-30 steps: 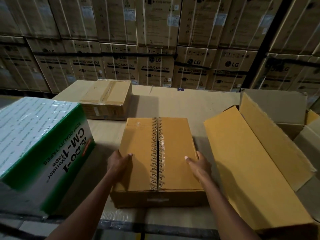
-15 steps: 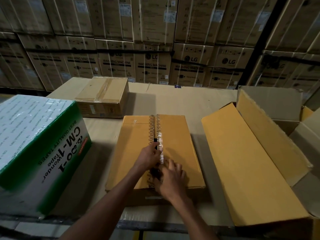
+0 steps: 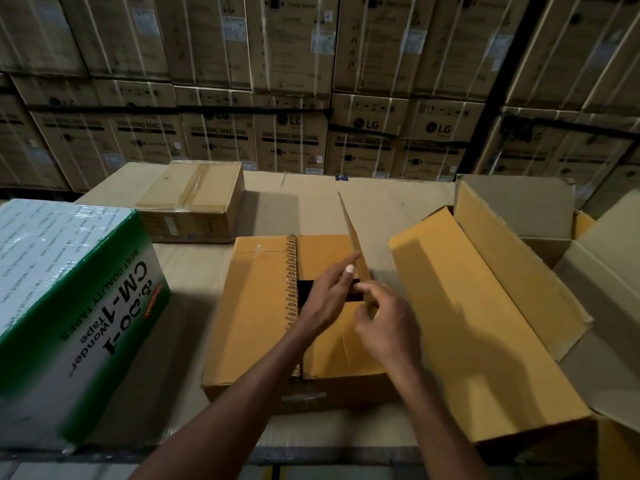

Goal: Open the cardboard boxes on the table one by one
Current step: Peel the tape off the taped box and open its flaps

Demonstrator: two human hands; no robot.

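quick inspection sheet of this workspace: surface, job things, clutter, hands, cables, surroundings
surface: table covered in flat cardboard sheet.
job's things: middle box partly open, right flap raised on edge, left flap down with printed tape along its seam edge; taped box at the back sealed; large box on the right open, flaps spread.
clutter: green and white tape carton at left, plastic-wrapped.
grippers: left hand and right hand both hold the raised flap.
cables: nothing seen.
surroundings: stacked washing machine cartons behind the table.
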